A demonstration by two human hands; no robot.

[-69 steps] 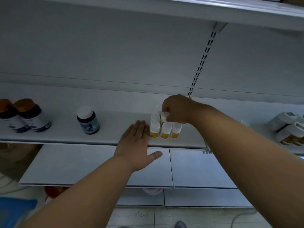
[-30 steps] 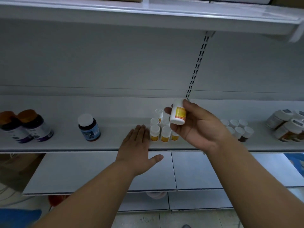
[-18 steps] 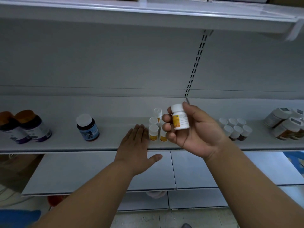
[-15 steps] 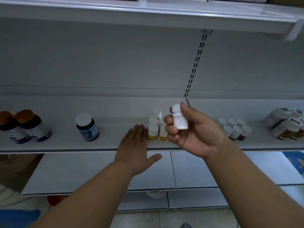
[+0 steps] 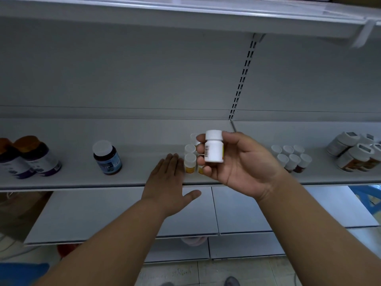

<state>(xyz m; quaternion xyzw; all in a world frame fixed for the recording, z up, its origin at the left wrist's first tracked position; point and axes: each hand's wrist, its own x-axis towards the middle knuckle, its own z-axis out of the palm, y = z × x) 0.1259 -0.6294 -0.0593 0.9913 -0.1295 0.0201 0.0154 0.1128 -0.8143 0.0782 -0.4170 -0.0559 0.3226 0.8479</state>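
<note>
The right hand (image 5: 243, 168), fingers (image 5: 201, 150) curled round a white bottle (image 5: 214, 148), holds it upright before the shelf (image 5: 134, 176), seemingly to read its label, while the left hand (image 5: 167, 182) lies flat, fingers straight, guarding the yellow-labelled bottles (image 5: 190, 162).

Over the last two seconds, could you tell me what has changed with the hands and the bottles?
The right hand took one white bottle out of the cluster of small bottles, lifted it off the shelf toward the person and turned it, so its barcode side now shows. The left hand stayed flat at the shelf edge; the dark bottle did not move.
</note>
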